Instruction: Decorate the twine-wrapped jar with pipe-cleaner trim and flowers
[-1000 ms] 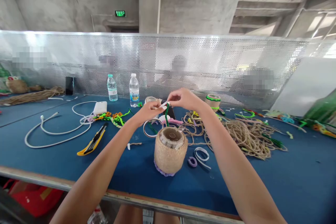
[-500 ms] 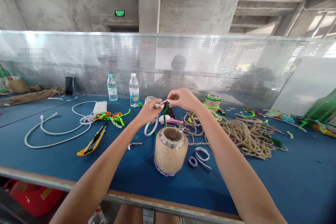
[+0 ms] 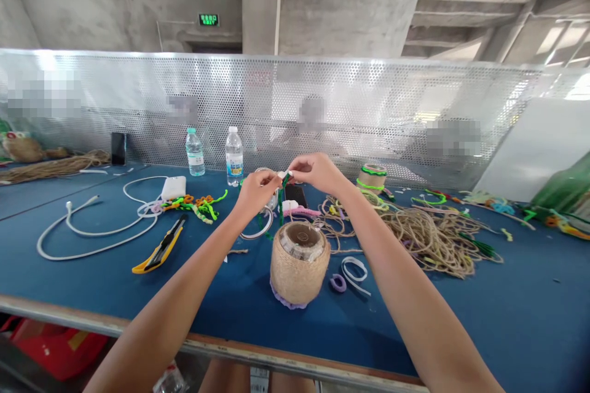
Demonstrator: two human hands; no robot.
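My left hand (image 3: pixel 259 191) and my right hand (image 3: pixel 316 172) meet above and behind a twine-wrapped jar (image 3: pixel 298 273), both with fingers pinched. Between the fingertips is the end of a narrow white tape strip (image 3: pixel 281 175), against the top of a green fuzzy cord (image 3: pixel 281 199) that hangs down. A white loop of tape (image 3: pixel 259 234) hangs below my left hand. Which fingers press on the cord and which on the tape is partly hidden. The jar stands upright with an open mouth and a purple trim around its base.
Left lie a yellow utility knife (image 3: pixel 161 250), a white cable (image 3: pixel 87 234) and a power bank (image 3: pixel 174 188). Two water bottles (image 3: pixel 234 156) stand behind. To the right are a curled white strip (image 3: pixel 354 273), a purple curl (image 3: pixel 338 283), a twine heap (image 3: pixel 428 236) and a smaller wrapped jar (image 3: pixel 372 178).
Both hands have moved slightly left and closer together. The white strip stretched between them now shows only a short piece, and the green cord has shifted left with them.
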